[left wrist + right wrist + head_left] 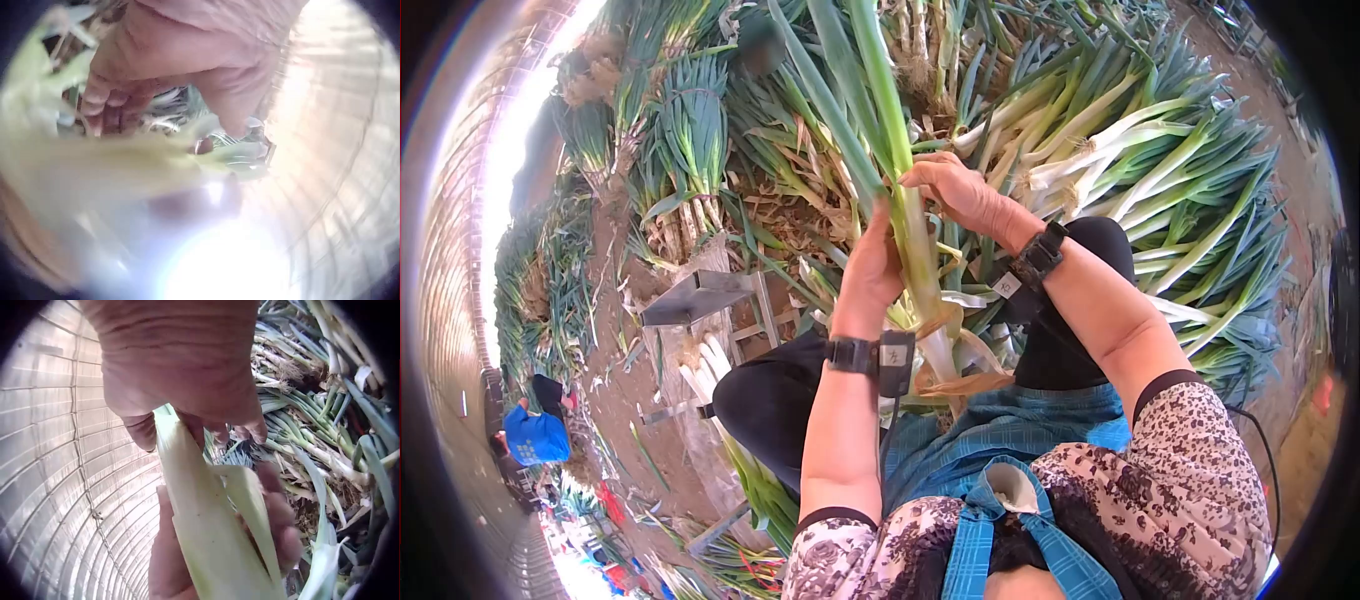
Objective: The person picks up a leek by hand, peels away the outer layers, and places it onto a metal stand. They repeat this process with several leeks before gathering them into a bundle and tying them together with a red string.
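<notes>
A thick green onion stalk (pixel 918 250) stands tilted between the hands in the head view, green leaves up and pale base near the lap. The left hand (pixel 874 262) holds it from the left, around the shaft. Above it, the right hand (pixel 965 198) pinches the stalk between thumb and fingers where the leaves begin. The right wrist view shows the pale stalk (pixel 206 525) with a loose outer layer (pixel 250 506) peeled partly away, the right hand (pixel 181 369) at its upper end and the left hand (pixel 167 550) behind it. Dry brownish skins hang at the base.
A large pile of green onions (pixel 1160 190) lies at the right, with bundles (pixel 692 125) at the upper left. A metal stand (pixel 700 298) is left of the knees, beside several cleaned stalks (pixel 740 455). Another person in blue (pixel 537 436) is at the far left.
</notes>
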### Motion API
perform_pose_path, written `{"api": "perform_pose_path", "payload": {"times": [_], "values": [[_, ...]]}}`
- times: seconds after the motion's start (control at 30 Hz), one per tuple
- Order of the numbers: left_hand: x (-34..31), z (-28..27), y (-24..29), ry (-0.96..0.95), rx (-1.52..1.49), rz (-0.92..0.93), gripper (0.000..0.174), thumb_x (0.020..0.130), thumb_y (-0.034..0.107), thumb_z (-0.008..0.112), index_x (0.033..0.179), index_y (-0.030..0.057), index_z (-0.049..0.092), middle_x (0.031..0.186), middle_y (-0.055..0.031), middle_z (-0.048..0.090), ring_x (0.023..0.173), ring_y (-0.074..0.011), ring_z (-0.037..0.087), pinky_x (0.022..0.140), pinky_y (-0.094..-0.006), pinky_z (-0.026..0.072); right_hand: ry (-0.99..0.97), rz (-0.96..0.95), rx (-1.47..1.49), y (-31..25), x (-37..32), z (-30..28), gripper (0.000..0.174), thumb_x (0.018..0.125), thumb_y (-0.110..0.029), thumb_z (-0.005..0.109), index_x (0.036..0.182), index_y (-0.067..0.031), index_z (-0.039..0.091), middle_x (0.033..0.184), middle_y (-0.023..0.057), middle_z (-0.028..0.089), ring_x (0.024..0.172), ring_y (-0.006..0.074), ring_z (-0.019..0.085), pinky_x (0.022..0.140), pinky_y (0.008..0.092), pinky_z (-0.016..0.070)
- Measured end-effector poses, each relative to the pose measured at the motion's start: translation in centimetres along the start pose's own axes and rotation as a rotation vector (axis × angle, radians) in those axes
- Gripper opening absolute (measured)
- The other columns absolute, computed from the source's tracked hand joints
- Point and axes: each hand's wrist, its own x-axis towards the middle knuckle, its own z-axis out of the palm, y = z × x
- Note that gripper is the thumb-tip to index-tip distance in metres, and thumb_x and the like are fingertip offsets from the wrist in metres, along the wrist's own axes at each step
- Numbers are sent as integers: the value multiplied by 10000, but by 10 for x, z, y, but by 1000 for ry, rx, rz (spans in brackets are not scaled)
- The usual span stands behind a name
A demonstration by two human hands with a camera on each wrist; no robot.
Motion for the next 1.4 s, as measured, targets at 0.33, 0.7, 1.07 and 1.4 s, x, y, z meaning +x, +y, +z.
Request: {"api": "perform_pose_path", "payload": {"times": [0.33,0.7,1.07,1.4], "values": [[6,-67,-72,229,354,-93,266,878,231,571,1021,8,594,855,-79,624,678,-215,611,625,-358,510,-60,64,648,-28,-10,5,394,851,-206,569,1126,71,512,931,120,659,787,166,668,689,295,530],[-45,13,-9,237,672,491,292,879,197,661,1057,-35,646,910,-59,669,785,-104,618,722,-224,501,-21,4,434,-6,6,-8,330,875,-200,557,1012,99,581,923,122,637,800,186,622,760,303,496],[-36,19,-31,437,564,527,205,817,97,660,891,-94,675,752,-29,640,652,-55,532,610,-185,421,71,-16,330,-11,-4,5,344,868,-176,567,1127,48,528,975,104,664,752,141,634,697,282,530],[-38,16,-27,128,317,324,210,932,131,506,978,-43,614,885,-119,662,778,-166,631,701,-312,516,59,-15,391,-21,-6,7,350,848,-224,638,1080,22,546,880,66,632,707,131,630,675,276,518]]}}
